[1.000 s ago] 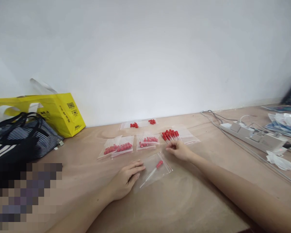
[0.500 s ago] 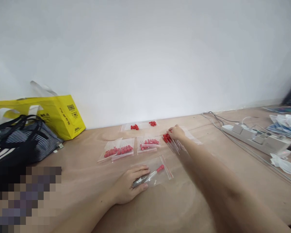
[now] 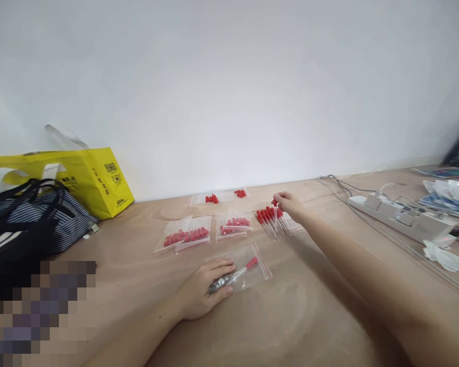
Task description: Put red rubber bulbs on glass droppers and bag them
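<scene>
My left hand (image 3: 208, 288) lies with its fingers apart on a clear zip bag (image 3: 257, 275) that has a red-capped dropper (image 3: 251, 263) inside, and a dark piece shows between thumb and fingers. My right hand (image 3: 286, 202) pinches the red end of another dropper (image 3: 275, 205), raised over a fanned pile of red-capped droppers (image 3: 266, 216). Left of that pile, filled bags of red-capped droppers (image 3: 235, 224) and more such bags (image 3: 187, 236) lie flat. Nearer the wall is a clear bag (image 3: 197, 200) with two groups of red caps (image 3: 240, 193).
At the left stand a yellow bag (image 3: 110, 188) and a striped bag (image 3: 74, 221). A white power strip (image 3: 409, 219) with cables and plugs is on the right, a crumpled white tissue (image 3: 447, 257) beside it. Plastic packets (image 3: 451, 196) lie at the far right.
My right hand has lifted a little off the pile, up and to the right, with a dropper in its fingers. More red caps of the pile now show. My left hand stays on its bag.
</scene>
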Action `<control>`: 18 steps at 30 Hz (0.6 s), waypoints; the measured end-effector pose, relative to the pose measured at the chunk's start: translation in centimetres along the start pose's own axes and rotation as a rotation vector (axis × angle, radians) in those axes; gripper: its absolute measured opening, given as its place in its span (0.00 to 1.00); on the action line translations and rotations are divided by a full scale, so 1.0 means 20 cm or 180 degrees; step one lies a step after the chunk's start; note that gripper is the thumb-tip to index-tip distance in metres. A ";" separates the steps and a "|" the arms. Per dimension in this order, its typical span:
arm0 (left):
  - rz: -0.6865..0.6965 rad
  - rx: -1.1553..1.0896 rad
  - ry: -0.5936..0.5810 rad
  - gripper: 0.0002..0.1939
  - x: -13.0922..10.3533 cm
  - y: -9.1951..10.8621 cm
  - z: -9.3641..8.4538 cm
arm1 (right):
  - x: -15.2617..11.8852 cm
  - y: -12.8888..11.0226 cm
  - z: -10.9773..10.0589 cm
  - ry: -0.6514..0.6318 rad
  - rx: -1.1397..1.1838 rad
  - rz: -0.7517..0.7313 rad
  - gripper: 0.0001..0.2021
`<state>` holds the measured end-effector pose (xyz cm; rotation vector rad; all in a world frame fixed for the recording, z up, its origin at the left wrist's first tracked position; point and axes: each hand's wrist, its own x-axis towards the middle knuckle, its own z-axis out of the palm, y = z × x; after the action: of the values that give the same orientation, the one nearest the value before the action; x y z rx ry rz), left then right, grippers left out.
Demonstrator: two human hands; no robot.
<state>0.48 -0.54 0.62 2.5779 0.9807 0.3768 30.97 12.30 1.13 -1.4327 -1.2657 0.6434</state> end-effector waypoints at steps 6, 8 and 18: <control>0.0020 -0.0047 0.0070 0.21 0.00 0.00 0.00 | -0.31 0.02 -0.03 0.0506 0.1025 0.0049 0.13; -0.0020 -0.0045 0.0071 0.20 0.00 0.01 0.00 | -0.40 0.02 -0.01 0.0459 0.1497 0.0235 0.12; -0.0019 -0.0026 0.0086 0.20 0.00 0.00 0.00 | -0.52 0.02 0.07 0.0128 0.2091 0.0851 0.12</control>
<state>0.56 -0.52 0.69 2.5685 0.9939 0.4140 26.86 3.10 -2.06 -1.0528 -0.7259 1.0864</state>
